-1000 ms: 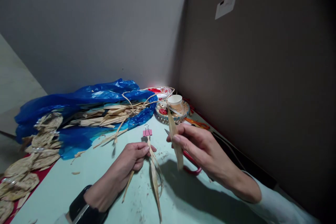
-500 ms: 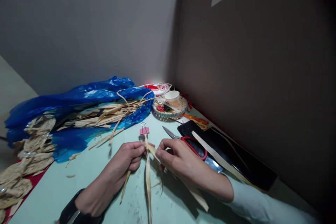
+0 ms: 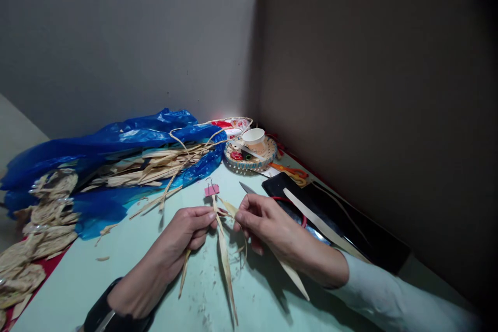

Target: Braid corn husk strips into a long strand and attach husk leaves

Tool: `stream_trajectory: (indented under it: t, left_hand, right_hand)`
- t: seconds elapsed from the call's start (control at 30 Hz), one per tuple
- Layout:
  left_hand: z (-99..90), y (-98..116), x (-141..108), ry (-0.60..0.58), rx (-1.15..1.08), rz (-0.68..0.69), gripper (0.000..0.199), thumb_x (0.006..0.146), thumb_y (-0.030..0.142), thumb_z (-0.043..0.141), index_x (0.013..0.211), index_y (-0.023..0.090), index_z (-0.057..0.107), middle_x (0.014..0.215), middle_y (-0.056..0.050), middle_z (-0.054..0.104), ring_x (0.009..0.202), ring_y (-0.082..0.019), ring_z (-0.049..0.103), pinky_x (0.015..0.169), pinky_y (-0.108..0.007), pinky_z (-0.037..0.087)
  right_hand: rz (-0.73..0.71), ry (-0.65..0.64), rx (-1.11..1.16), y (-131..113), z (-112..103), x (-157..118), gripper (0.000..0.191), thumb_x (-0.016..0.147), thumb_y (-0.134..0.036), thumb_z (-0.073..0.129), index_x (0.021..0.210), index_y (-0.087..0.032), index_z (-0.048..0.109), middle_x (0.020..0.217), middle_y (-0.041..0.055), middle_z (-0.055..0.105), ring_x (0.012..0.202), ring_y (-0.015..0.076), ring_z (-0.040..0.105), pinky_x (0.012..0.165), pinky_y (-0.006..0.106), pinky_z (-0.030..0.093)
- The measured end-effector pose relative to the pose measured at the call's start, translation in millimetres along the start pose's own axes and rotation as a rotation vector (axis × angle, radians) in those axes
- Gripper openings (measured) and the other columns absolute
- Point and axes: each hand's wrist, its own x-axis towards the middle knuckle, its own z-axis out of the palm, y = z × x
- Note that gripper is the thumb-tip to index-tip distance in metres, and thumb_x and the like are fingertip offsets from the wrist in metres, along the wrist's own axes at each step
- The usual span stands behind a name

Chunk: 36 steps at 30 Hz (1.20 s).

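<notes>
A pink binder clip (image 3: 211, 190) grips the top end of several pale dried-husk strips on the table. Just below the clip, my left hand (image 3: 194, 229) pinches a husk strip between thumb and fingertips, its tail poking out beneath the palm. Between the hands, another strip (image 3: 224, 259) hangs down toward me from the clip. My right hand (image 3: 268, 223) is closed on a wider strip (image 3: 229, 207), whose pointed end shows below the wrist. Red-handled scissors (image 3: 303, 219) lie partly hidden behind my right hand.
On the left, a blue plastic bag (image 3: 151, 129) holds many husk strips (image 3: 163, 165). A woven basket (image 3: 249, 165) with a white cup (image 3: 253, 137) stands at the back. Orange scissors (image 3: 293, 172) and a black flat object (image 3: 373, 238) lie to the right. Coiled braided husk (image 3: 46, 228) sits at far left.
The right hand's strip now stands apart from the clipped strips near the clip. The hanging middle strip has swung slightly right at its lower end. The camera view has shifted a little.
</notes>
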Motion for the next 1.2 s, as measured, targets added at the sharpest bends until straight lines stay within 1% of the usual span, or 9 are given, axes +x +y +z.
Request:
stream_trajectory:
  t: [0.13,0.27,0.37,0.53,0.7,0.8,0.97,1.13,1.2]
  left_hand:
    - [-1.1,-2,2,0.026,-0.02,0.007,0.022,0.068,0.029,0.075,0.073,0.008,0.068,0.062,0.003,0.053,0.038,0.003,0.019,0.036,-0.016,0.007]
    - [-2.6,-3,3,0.025,-0.036,-0.002,0.027,0.064,0.029,0.078,0.078,0.009,0.067,0.061,0.005,0.052,0.037,0.004,0.017,0.036,-0.016,0.007]
    - [-4.0,-4,4,0.009,-0.03,-0.008,0.027,0.065,0.031,0.079,0.072,0.009,0.065,0.059,0.005,0.052,0.036,0.004,0.018,0.035,-0.016,0.008]
    - [-5.8,-3,5,-0.014,-0.029,-0.011,0.028,0.065,0.031,0.081,0.072,0.01,0.064,0.06,0.004,0.052,0.037,0.003,0.018,0.036,-0.016,0.008]
    - [-4.8,-1,4,-0.019,-0.036,-0.026,0.027,0.065,0.031,0.081,0.07,0.01,0.065,0.051,0.009,0.042,0.038,0.002,0.014,0.036,-0.016,0.006]
    - [-3.0,0,3,-0.018,-0.044,-0.034,0.027,0.064,0.031,0.081,0.071,0.01,0.065,0.053,0.008,0.043,0.039,0.002,0.014,0.036,-0.016,0.006]
    - [-1.4,1,1,-0.013,-0.052,-0.033,0.029,0.064,0.029,0.081,0.082,0.009,0.07,0.051,0.01,0.04,0.04,0.001,0.014,0.036,-0.015,0.007]
    - [-1.7,1,1,0.007,-0.051,-0.035,0.027,0.064,0.027,0.08,0.081,0.009,0.071,0.059,0.005,0.051,0.039,0.002,0.016,0.037,-0.016,0.007]
    - [-1.9,2,0,0.008,-0.051,-0.032,0.025,0.065,0.027,0.08,0.08,0.009,0.071,0.059,0.005,0.051,0.039,0.002,0.017,0.037,-0.016,0.007]
  right_hand:
    - [-0.013,0.002,0.006,2,-2,1,0.023,0.085,-0.036,0.056,0.075,-0.019,0.045,0.074,-0.0003,0.059,0.039,0.0049,0.043,0.035,0.02,0.031]
    - [-0.011,0.005,-0.13,6,-2,1,0.021,0.089,-0.037,0.051,0.077,-0.019,0.045,0.077,-0.0011,0.06,0.039,0.005,0.041,0.036,0.021,0.031]
    - [-0.041,0.039,-0.335,6,-4,1,0.021,0.091,-0.036,0.048,0.079,-0.019,0.048,0.074,-0.0012,0.059,0.045,0.0074,0.044,0.041,0.022,0.032]
    - [-0.16,0.121,-0.76,-3,-4,-5,0.015,0.09,-0.023,0.049,0.076,-0.019,0.048,0.07,-0.0009,0.056,0.066,0.0131,0.049,0.058,0.026,0.032]
    - [-0.174,0.113,-1.022,-7,4,-13,0.017,0.092,-0.024,0.045,0.077,-0.019,0.045,0.068,-0.0007,0.051,0.063,0.0134,0.043,0.059,0.028,0.027]
    - [-0.141,0.112,-1.135,-6,8,-13,0.017,0.092,-0.025,0.043,0.077,-0.019,0.045,0.067,0.0005,0.051,0.06,0.0137,0.041,0.056,0.029,0.024]
    - [-0.165,0.103,-1.183,-3,9,-13,0.019,0.092,-0.025,0.043,0.073,-0.019,0.042,0.064,0.0001,0.05,0.055,0.0126,0.032,0.053,0.03,0.019]
    - [-0.167,0.08,-1.112,-3,8,-15,0.023,0.092,-0.024,0.043,0.07,-0.019,0.039,0.062,-0.0017,0.046,0.054,0.0112,0.031,0.052,0.029,0.019]
    - [-0.187,0.06,-1.104,-4,8,-16,0.022,0.092,-0.022,0.044,0.07,-0.019,0.04,0.064,-0.0015,0.048,0.055,0.0111,0.033,0.053,0.029,0.019]
